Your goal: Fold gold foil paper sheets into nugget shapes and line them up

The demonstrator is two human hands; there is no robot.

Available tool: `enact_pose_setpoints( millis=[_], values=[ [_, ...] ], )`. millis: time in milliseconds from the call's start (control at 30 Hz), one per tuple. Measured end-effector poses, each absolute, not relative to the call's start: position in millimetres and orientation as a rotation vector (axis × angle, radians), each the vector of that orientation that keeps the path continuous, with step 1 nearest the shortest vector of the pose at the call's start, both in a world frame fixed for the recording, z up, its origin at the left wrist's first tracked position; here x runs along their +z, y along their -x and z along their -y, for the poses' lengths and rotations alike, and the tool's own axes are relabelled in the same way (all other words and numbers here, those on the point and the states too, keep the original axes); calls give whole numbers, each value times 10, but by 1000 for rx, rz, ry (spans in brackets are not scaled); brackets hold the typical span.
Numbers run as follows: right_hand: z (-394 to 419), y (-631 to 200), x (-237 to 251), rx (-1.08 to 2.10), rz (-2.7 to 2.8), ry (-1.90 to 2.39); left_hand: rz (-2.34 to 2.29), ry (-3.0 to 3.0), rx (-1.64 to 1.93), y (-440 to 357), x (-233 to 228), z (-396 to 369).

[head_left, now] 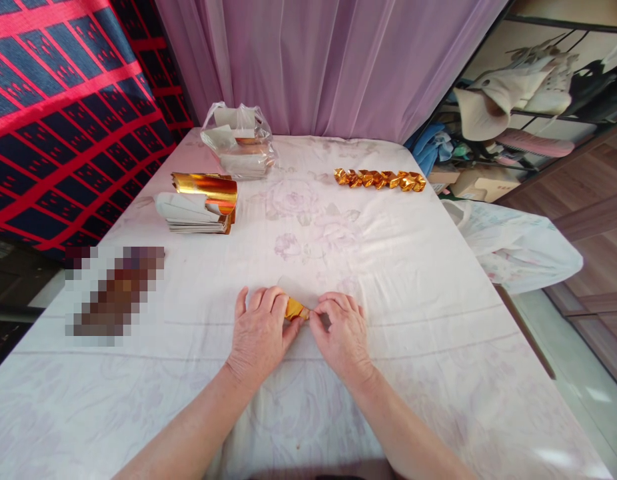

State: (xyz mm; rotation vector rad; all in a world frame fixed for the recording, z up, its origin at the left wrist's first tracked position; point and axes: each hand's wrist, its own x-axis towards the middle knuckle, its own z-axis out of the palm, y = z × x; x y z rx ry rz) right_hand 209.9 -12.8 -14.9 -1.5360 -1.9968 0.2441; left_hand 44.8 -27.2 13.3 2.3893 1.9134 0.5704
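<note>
Between my hands, just above the cloth-covered table, is a small piece of gold foil paper (295,309), partly folded. My left hand (261,327) is closed on its left side, thumb below and fingers over the top. Thumb and forefinger of my right hand (342,333) pinch the paper's right tip. Part of the paper is hidden under the left fingers. At the back right lies a row of folded gold foil pieces (380,180). A stack of gold and white foil sheets (201,217) stands at the left, its top sheets curling.
A clear plastic bag (241,143) with more paper sits at the table's back left. A blurred-out item (121,293) lies near the left edge. Purple curtains (308,67) hang behind the flowered tablecloth (413,280). Shelves with a white cap (483,100) and shoes stand at the right.
</note>
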Motion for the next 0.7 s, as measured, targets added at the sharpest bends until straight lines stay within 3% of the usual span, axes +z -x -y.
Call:
enact_pose_setpoints(
  millis=[700],
  values=[
    [129, -2080, -147, 222, 1992, 1558, -1959, -2352, 555, -493, 134, 276]
  ],
)
